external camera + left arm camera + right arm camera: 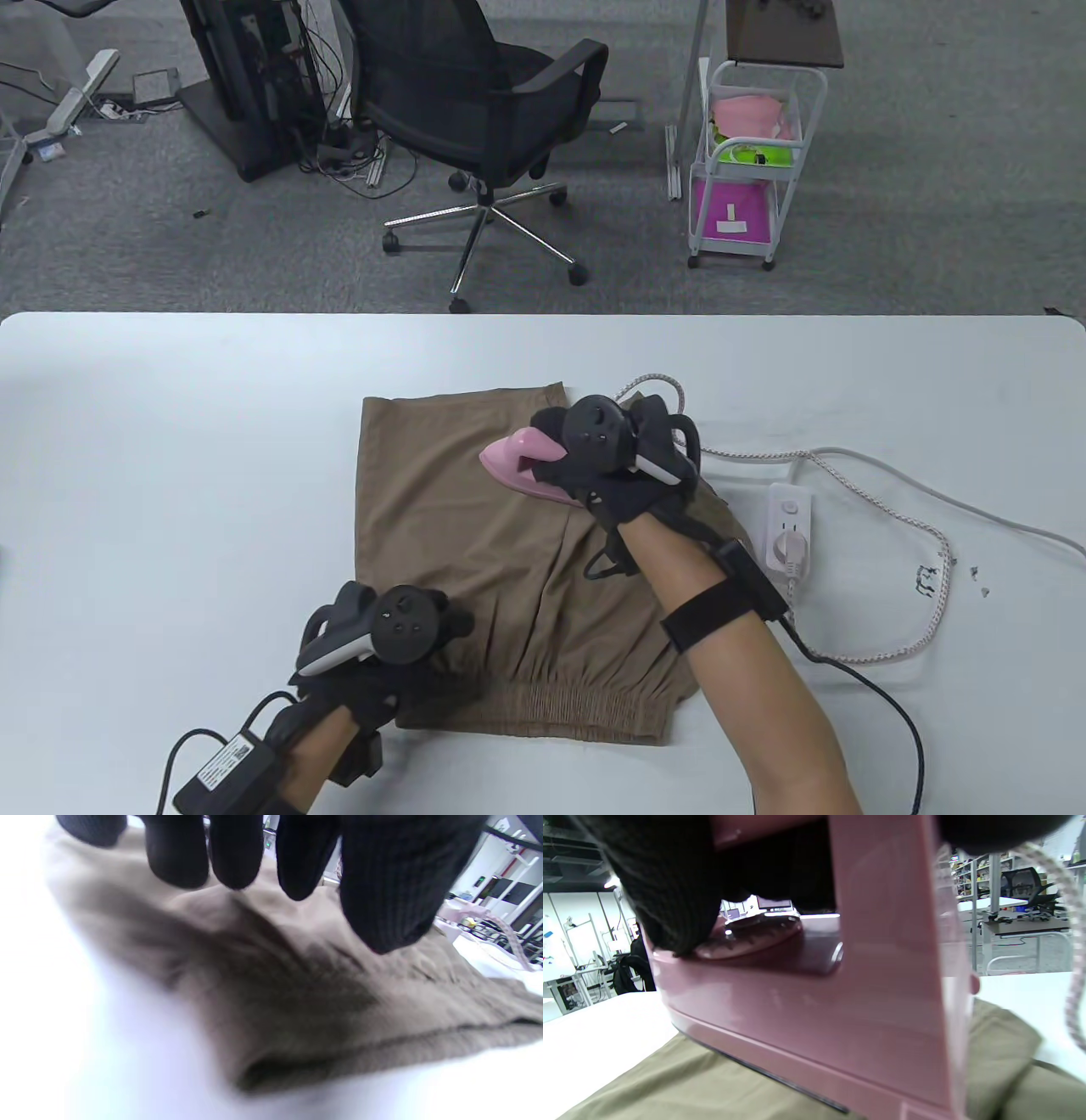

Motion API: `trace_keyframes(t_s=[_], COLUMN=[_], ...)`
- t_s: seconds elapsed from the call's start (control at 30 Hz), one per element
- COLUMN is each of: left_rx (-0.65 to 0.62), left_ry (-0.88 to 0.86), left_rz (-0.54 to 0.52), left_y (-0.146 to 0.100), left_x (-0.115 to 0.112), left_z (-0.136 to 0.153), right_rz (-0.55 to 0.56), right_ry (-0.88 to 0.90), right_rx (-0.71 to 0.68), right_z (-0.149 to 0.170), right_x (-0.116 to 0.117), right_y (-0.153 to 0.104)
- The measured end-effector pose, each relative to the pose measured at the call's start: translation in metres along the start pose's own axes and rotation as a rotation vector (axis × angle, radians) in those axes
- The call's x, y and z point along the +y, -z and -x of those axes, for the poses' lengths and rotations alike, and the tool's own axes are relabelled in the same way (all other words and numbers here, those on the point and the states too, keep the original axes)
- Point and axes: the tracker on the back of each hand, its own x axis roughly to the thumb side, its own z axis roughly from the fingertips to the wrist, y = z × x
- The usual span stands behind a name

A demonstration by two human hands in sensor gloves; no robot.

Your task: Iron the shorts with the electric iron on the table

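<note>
Brown shorts lie flat on the white table, elastic waistband toward the near edge. My right hand grips the handle of a pink electric iron, which sits on the far right part of the shorts, nose pointing left. In the right wrist view the iron stands sole-down on the fabric, my gloved fingers wrapped around the handle. My left hand rests on the near left corner by the waistband; in the left wrist view its spread fingers hang over the fabric.
A white power strip lies right of the shorts, and the iron's braided cord loops across the table's right side. Beyond the far edge stand a black office chair and a white cart.
</note>
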Motion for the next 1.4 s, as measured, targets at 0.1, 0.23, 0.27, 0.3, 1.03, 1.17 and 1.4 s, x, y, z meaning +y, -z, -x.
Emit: trace_keyframes(t_s=[0.1, 0.23, 0.27, 0.3, 1.03, 1.17, 1.4], left_rx=[0.015, 0.014, 0.005, -0.003, -0.027, -0.025, -0.016], left_ry=[-0.033, 0.042, 0.049, 0.045, 0.038, 0.041, 0.049], left_rz=[0.071, 0.135, 0.13, 0.114, 0.086, 0.089, 0.1], left_y=[-0.004, -0.003, -0.003, -0.003, -0.005, -0.005, -0.005], left_x=[-0.018, -0.02, -0.02, -0.02, -0.022, -0.022, -0.022], left_z=[0.015, 0.015, 0.015, 0.017, 0.021, 0.021, 0.02], right_rz=[-0.004, -0.036, -0.04, -0.049, -0.148, -0.126, -0.119], right_ry=[-0.042, -0.064, -0.063, -0.062, -0.115, -0.135, -0.148], right_rx=[-0.017, -0.032, -0.031, -0.027, -0.051, -0.034, 0.027], right_z=[-0.021, -0.044, -0.047, -0.051, -0.075, -0.051, -0.003], right_x=[0.015, 0.039, 0.043, 0.05, 0.106, 0.099, 0.084], right_y=[0.023, 0.055, 0.06, 0.068, 0.128, 0.117, 0.087])
